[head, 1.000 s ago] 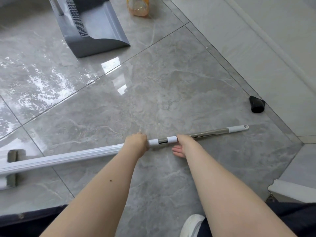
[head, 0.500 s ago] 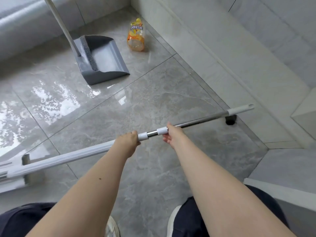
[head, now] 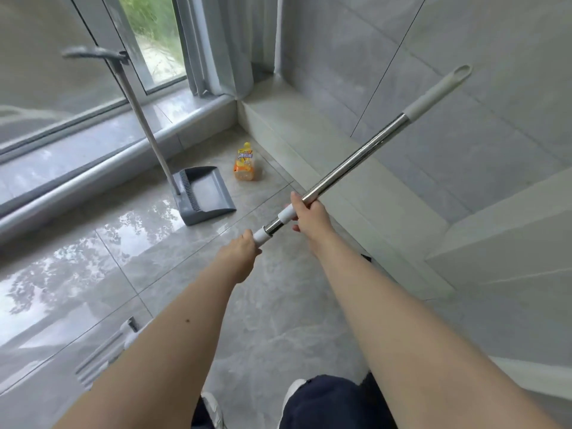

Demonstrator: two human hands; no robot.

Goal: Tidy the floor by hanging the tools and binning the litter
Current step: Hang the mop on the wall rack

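I hold a long mop pole [head: 365,153] of steel with white collars, tilted up to the right, its white tip high against the wall. My left hand [head: 240,252] grips the white lower shaft. My right hand [head: 309,212] grips the steel part just above a white collar. The mop's white head [head: 105,357] shows low at the left, partly behind my left forearm. A grey dustpan [head: 204,195] with an upright long handle stands on the floor ahead. Beside it lies an orange-and-yellow plastic bottle [head: 246,165].
Glossy grey floor tiles [head: 278,320] reflect the window [head: 148,38] and grey curtain [head: 223,41] at the back. A tiled wall and low ledge [head: 340,156] run along the right. A small black object [head: 366,258] peeks out beside my right forearm. My shoes show at the bottom.
The pole has come off the floor and its right end has swung upward. My view has lifted, now showing the window, curtain and the dustpan's whole handle.
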